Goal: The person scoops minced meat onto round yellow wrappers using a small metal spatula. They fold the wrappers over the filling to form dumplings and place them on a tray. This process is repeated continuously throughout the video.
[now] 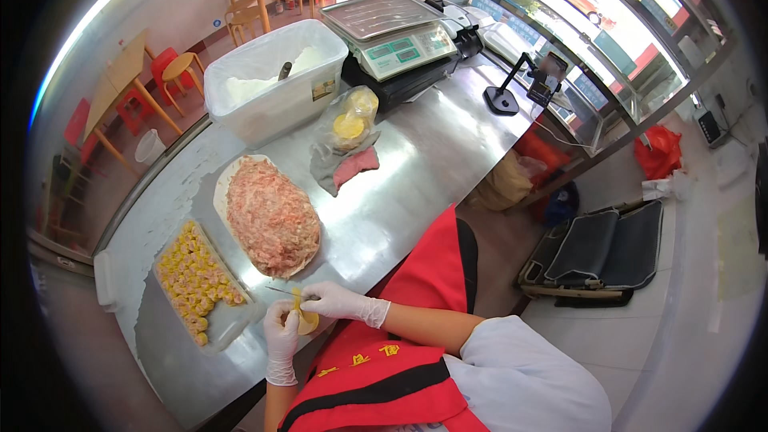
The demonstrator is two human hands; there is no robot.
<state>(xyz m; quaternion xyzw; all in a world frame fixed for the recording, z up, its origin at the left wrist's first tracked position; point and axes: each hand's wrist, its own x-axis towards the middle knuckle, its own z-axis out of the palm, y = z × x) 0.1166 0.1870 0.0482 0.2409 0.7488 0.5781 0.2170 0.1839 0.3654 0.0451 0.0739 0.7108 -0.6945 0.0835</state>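
My left hand (281, 333), in a white glove, pinches thin yellow dough wrappers (308, 323) at the table's front edge. Close beside it, my gloved right hand (336, 302) grips a thin metal spatula or knife (277, 291), its blade pointing left over the wrappers. How the fingers sit on the wrappers is partly hidden. Just beyond my hands, a large mound of pinkish minced filling (273, 216) fills a white tray (221, 189). To the left, a clear plastic tray (231, 330) holds many small yellow filled dumplings (195, 279); its near right corner is bare.
On the metal table (414, 174) lie grey and pink cloths (354, 168) and bagged yellow wrappers (351, 123). Behind stand a lined tub of white powder (270, 102) and a weighing scale (396, 42). A phone stand (503, 99) is at the right, with a folded chair (600, 249) beyond.
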